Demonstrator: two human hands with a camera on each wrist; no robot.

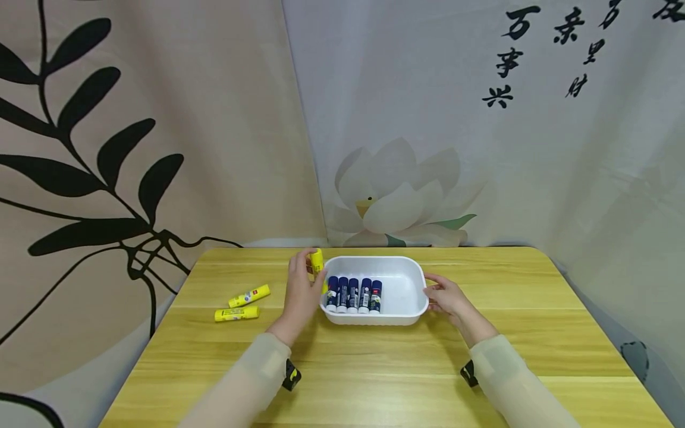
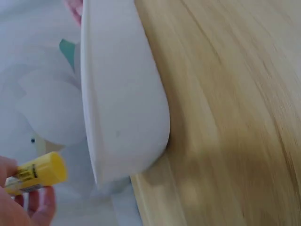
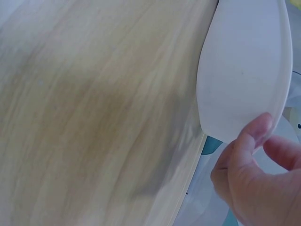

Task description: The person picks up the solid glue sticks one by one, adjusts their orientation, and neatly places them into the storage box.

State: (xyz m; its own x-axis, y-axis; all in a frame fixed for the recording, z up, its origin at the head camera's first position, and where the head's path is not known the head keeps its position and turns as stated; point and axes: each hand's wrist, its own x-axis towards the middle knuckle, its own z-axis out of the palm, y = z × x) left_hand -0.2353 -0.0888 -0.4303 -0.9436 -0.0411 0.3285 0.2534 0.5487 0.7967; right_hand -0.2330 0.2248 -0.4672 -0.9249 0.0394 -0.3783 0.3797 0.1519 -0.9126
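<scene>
My left hand (image 1: 301, 291) grips a yellow glue stick (image 1: 317, 260) upright beside the left end of a white plastic tray (image 1: 398, 319). The left wrist view shows this yellow glue stick (image 2: 42, 173) between thumb and fingers. A bit of yellow also shows lower down by the tray's left rim, partly hidden by the hand. With thumb and fingers, my right hand (image 1: 448, 298) pinches the tray's right rim; the right wrist view shows the thumb on the tray's outer wall (image 3: 242, 70). Inside the tray, several glue sticks (image 1: 353, 295) with dark blue caps stand in a row toward the left.
Two more yellow glue sticks (image 1: 249, 296) lie on the wooden table (image 1: 374, 374), left of my left hand. A printed cloth (image 1: 230, 119) hangs behind the table's back edge, close beyond the tray.
</scene>
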